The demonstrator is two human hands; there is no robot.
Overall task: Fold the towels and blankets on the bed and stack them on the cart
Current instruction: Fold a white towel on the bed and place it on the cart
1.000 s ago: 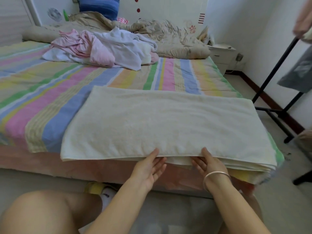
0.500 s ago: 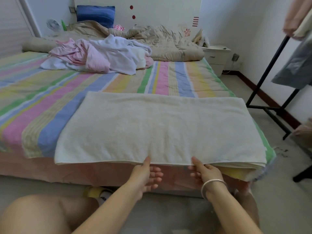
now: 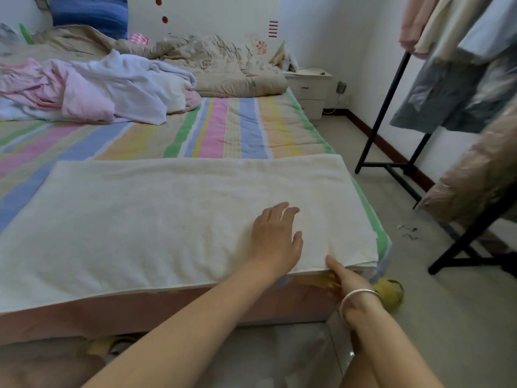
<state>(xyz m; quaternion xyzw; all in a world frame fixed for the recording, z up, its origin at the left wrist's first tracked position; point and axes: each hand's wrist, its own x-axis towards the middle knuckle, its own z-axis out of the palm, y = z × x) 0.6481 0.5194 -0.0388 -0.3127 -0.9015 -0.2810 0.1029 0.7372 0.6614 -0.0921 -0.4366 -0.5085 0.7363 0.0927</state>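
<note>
Left hand: the left hand (image 3: 275, 236) lies palm-down and flat on the cream towel (image 3: 156, 219), fingers spread and loose, gripping nothing, toward the towel's right end.
Right hand: the right hand (image 3: 345, 278), a silver bangle (image 3: 359, 296) at the wrist, sits at the towel's near right corner; the thumb rests on the top layer while the other fingers are tucked below the edge, so how firmly it has hold of the cloth cannot be told.
Towel: folded into a long rectangle with stacked layers showing at the right corner, it lies flat along the near edge of the bed (image 3: 232, 130), its long side parallel to that edge.
Unfolded pile: a crumpled heap of pink and white cloths (image 3: 98, 88) lies farther up the striped sheet, well apart from the towel.
Head of bed: a rumpled beige quilt (image 3: 223, 68) and a blue pillow (image 3: 89, 14) lie against the wall.
Right of bed: a white nightstand (image 3: 310, 88) stands in the corner, and a black garment rack (image 3: 391, 107) with hanging clothes stands on the floor.
Floor: a yellow slipper (image 3: 390, 294) lies just beside the right wrist.
</note>
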